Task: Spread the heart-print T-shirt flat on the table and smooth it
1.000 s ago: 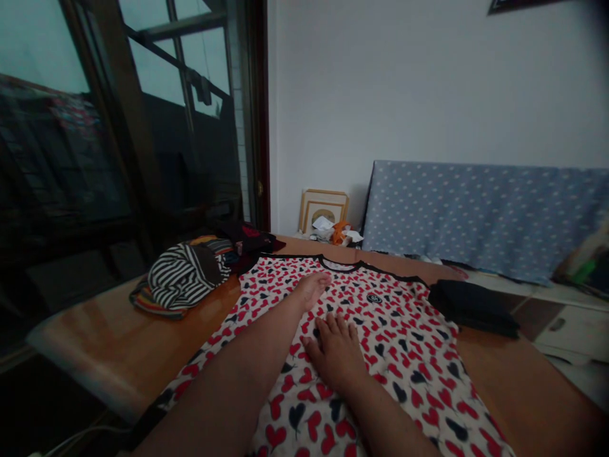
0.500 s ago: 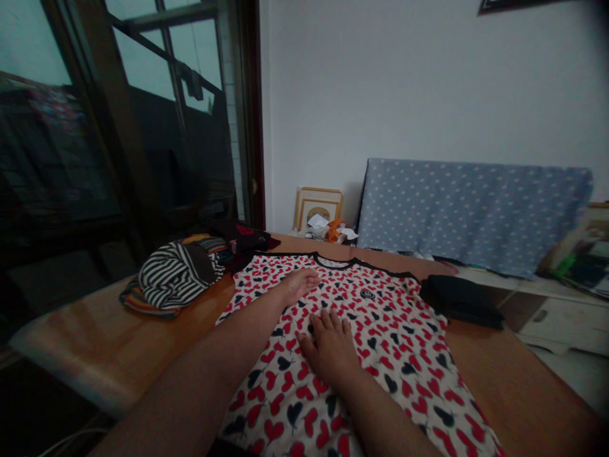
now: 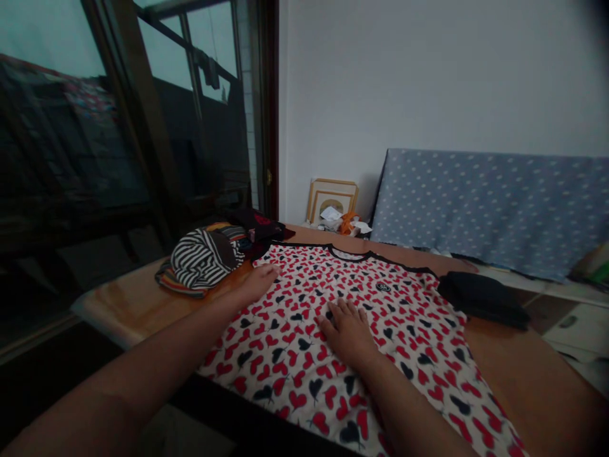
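A sleeveless top [image 3: 304,330] printed with red and black hearts lies spread flat on the wooden table, its black-trimmed neckline at the far side and a round dark badge on the chest. My right hand [image 3: 349,333] rests palm down on the middle of it, fingers spread. At the top's left edge, just below the armhole, is my left hand [image 3: 262,279]. Its fingers point right over the cloth and look loosely extended, partly hidden by the back of the hand. Neither hand visibly grips the fabric.
A striped bundle of clothes [image 3: 204,257] sits on the table [image 3: 128,304] at left, dark garments [image 3: 259,222] behind it. Folded black cloth [image 3: 483,298] lies at right. Beyond are a picture frame [image 3: 311,203], a blue dotted cover [image 3: 480,203] and a white drawer cabinet [image 3: 578,327].
My left hand has moved left from the upper chest of the top to its side edge. The right hand stays flat near the middle. The view has turned a little left.
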`<state>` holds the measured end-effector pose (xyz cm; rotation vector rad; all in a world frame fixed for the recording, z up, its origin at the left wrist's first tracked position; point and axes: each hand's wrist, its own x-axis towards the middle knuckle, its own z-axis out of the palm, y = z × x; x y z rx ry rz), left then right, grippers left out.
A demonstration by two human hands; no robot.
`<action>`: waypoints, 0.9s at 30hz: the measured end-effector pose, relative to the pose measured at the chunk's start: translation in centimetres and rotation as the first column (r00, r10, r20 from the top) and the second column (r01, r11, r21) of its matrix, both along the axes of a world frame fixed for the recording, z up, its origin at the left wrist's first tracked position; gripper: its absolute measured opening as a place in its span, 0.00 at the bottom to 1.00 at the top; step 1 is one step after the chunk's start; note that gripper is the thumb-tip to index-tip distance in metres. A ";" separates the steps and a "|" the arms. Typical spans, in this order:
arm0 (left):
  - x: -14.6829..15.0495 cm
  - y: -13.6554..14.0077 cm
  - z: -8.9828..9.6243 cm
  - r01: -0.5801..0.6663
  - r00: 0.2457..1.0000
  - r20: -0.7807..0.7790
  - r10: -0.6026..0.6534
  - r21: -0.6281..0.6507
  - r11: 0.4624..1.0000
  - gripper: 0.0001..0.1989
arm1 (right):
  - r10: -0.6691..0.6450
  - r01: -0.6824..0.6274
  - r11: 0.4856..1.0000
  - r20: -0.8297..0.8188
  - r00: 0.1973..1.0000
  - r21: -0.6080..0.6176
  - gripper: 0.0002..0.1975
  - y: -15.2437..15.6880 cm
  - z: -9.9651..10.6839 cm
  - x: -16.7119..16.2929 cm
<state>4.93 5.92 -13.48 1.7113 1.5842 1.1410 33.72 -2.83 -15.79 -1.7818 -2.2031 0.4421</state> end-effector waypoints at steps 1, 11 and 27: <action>-0.6 -0.3 -0.3 0.054 0.997 -0.066 -0.051 0.033 0.998 0.14 | -0.002 0.002 1.000 0.000 1.000 -0.001 0.36 0.0 0.0 0.0; -2.3 -1.1 -2.8 0.194 0.843 -0.499 -0.200 -0.065 0.979 0.27 | -0.053 0.062 0.989 -0.069 0.996 0.137 0.27 -0.6 1.5 0.7; -2.8 -1.1 -3.1 0.207 0.891 -0.406 -0.205 -0.039 0.978 0.26 | -0.045 0.045 0.999 0.068 0.997 0.000 0.16 -1.3 2.4 1.4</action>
